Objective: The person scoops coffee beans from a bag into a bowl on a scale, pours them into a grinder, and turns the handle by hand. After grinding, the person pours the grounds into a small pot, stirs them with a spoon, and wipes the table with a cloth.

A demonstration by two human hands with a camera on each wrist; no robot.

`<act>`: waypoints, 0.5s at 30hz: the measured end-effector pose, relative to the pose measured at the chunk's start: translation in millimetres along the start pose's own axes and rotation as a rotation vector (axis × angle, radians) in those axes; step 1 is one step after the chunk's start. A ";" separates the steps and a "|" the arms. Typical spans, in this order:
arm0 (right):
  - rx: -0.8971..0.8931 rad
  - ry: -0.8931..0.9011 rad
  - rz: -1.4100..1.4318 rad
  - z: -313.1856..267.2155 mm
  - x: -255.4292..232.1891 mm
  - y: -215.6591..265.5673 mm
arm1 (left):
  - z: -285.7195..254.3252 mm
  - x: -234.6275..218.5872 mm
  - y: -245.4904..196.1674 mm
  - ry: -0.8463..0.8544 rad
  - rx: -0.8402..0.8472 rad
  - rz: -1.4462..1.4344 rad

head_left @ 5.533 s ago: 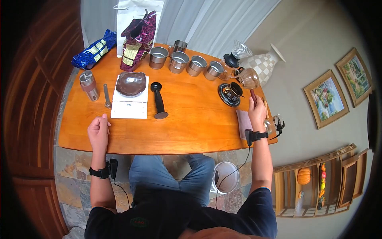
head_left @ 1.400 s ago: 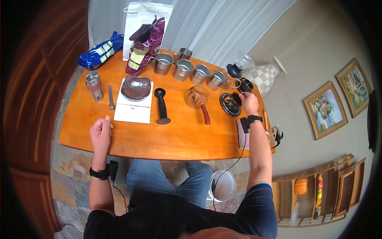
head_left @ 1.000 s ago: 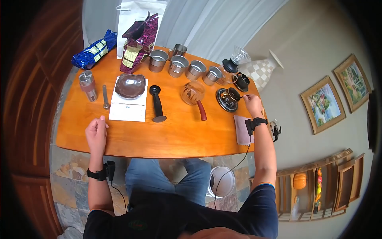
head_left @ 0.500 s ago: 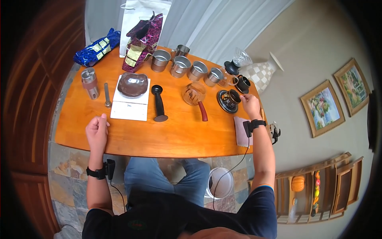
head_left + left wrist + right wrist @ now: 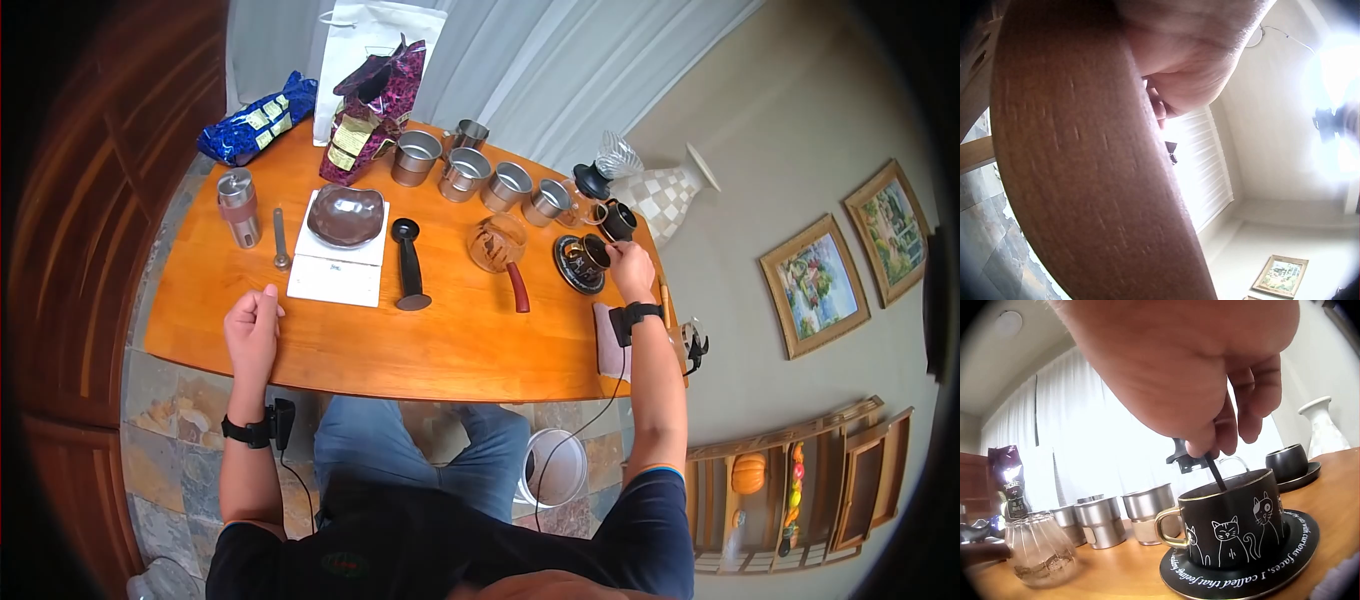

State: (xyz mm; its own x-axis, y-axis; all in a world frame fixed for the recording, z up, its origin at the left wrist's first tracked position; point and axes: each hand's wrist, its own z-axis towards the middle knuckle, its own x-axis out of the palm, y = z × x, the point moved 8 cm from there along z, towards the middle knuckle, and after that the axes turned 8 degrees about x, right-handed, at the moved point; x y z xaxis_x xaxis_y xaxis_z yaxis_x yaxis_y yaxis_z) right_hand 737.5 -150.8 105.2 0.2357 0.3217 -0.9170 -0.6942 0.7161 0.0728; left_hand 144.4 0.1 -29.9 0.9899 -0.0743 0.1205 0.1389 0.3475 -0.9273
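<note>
My right hand pinches a thin black stick between thumb and fingertips. The stick's lower end dips into a black cup with gold rim, gold handle and white cat drawings; that end is hidden inside. Under the cup lies a black saucer with white lettering. To the cup's left stands a glass pot with a red-brown handle. My left hand rests at the table's front left, fingers loosely curled and holding nothing. In the left wrist view the table edge covers much of the picture.
A white scale bears a brown dish. Nearby are a hand grinder, a measuring spoon and a black scoop. Several metal cups line the back. A folded cloth lies before the right hand.
Earlier my right hand held the glass pot by its handle; the pot now stands on the table. The hand has since moved to the cup and pinches the stick there. The left hand stays put.
</note>
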 end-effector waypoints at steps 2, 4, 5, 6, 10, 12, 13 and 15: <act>-0.020 -0.016 -0.036 -0.3 -0.4 -2.9 | -0.5 0.4 1.2 0.002 0.002 0.001; -0.006 0.001 -0.046 -1.5 -2.3 -7.3 | -0.1 0.7 2.2 0.008 0.005 0.007; -0.002 0.002 -0.049 -1.7 -4.2 -9.7 | -0.1 0.8 2.4 0.012 0.002 0.005; 0.004 0.029 -0.023 -1.5 -4.6 -12.2 | -0.2 0.6 1.7 0.016 0.006 0.012; 0.039 0.119 0.133 1.5 2.6 -22.1 | 0.0 1.2 2.3 0.017 0.001 0.002; 0.052 0.112 0.166 2.2 5.8 -24.6 | 0.4 1.5 2.3 0.021 0.007 0.005; 0.060 0.109 0.200 2.7 7.7 -24.8 | 0.7 1.0 1.7 0.021 0.012 0.012; 0.080 0.098 0.176 3.4 11.8 -25.1 | 0.5 0.4 1.5 0.021 0.017 0.010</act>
State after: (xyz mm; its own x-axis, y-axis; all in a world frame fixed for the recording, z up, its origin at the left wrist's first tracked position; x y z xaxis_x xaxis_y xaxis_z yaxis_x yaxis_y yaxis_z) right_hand 760.0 -162.8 94.0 0.0453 0.3869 -0.9210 -0.6617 0.7024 0.2625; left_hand 145.0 1.0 -31.1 0.9905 -0.0902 0.1039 0.1299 0.3643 -0.9222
